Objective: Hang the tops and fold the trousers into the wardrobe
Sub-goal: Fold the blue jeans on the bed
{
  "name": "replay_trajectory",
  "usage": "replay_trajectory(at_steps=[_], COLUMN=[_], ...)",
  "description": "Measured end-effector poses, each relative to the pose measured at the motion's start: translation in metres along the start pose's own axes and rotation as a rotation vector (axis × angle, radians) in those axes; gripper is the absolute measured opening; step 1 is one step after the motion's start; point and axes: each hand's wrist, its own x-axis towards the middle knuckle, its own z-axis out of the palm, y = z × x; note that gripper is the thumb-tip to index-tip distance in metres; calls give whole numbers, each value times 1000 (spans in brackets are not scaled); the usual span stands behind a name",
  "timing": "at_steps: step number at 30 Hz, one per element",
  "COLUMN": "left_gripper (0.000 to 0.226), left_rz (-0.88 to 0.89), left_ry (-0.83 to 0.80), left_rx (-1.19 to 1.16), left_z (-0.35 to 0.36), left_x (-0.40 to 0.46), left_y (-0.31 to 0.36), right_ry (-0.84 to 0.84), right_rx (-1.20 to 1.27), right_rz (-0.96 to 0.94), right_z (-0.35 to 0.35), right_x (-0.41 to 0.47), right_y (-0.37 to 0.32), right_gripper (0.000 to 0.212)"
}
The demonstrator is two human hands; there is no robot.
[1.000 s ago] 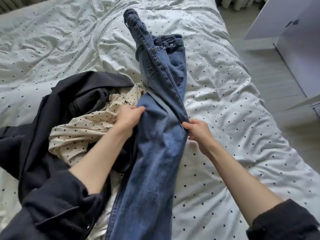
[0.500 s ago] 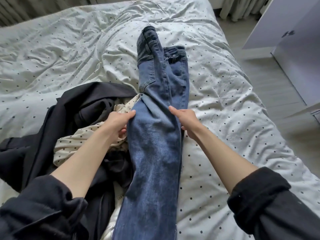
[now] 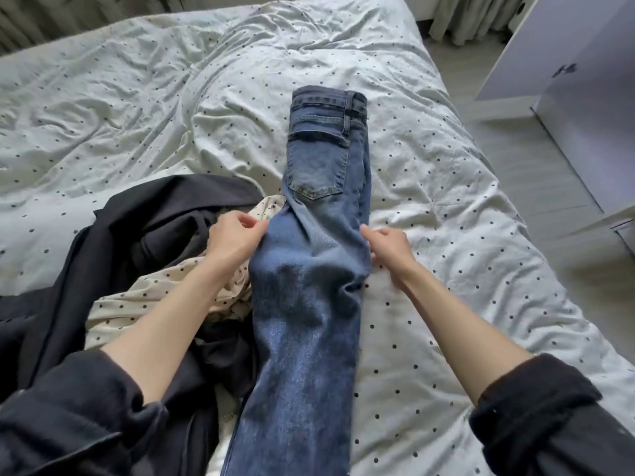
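Blue jeans (image 3: 309, 304) lie lengthwise on the bed, folded leg over leg, waistband at the far end and a back pocket facing up. My left hand (image 3: 233, 238) pinches the jeans' left edge near the thigh. On the opposite edge, at the same height, my right hand (image 3: 388, 243) grips the denim. Left of the jeans a cream dotted top (image 3: 154, 297) is tangled with a black garment (image 3: 137, 221).
The bed wears a white dotted duvet (image 3: 137, 97), rumpled at the far left. A white wardrobe with an open door (image 3: 584, 108) stands on the right across a strip of grey floor (image 3: 536, 187). Curtains hang behind the bed.
The jeans' top has been flattened: the twisted waistband now lies straight with the back pocket up. Both hands stayed at the jeans' edges, and the view moved forward.
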Motion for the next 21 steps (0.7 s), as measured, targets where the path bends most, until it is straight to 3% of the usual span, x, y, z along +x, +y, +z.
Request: replay_trajectory(at_steps=[2,7,12,16,18,21], left_gripper=[23,29,33,42,43,14], left_rz=[78,95,31,-41,-36,15], left_ry=[1,-193,-355,-584,-565,-416], left_rx=[9,-147,-402,-369,-399,-444], left_z=[1,23,49,46,47,45], left_x=[18,77,110,127,134,141], left_y=[9,26,44,53,60,76], right_ry=[-7,5,-9,14,11,-94], right_rx=[46,99,164,235,244,308], right_rz=[-40,-129,-128,-128,-107,48], right_z=[1,12,14,-3,-10,-16], right_x=[16,70,115,126,127,125], right_y=[-10,-45,-65,-78,-82,-83], right_gripper=[48,50,21,21,23,18])
